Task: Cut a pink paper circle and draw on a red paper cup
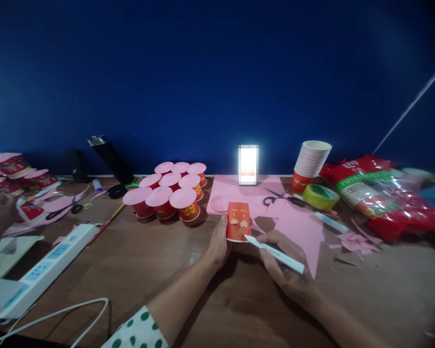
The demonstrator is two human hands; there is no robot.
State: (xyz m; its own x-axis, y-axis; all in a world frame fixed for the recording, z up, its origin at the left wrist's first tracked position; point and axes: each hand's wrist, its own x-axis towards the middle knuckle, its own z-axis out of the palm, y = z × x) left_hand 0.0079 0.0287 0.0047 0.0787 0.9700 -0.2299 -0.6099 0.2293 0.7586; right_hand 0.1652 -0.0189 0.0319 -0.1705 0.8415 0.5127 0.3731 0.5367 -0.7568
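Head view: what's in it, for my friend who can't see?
A person's left hand holds a red paper cup while the right hand holds a white pen near its lower edge. Around them are red cups topped with pink discs, pink paper and scissors.

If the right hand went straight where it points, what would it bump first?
Probably the red cup in the left hand: the white pen in the right hand points at it. Touching is unclear.

Left fingers (223, 233) on cup (238, 218), right fingers (274, 238) on pen (284, 259)
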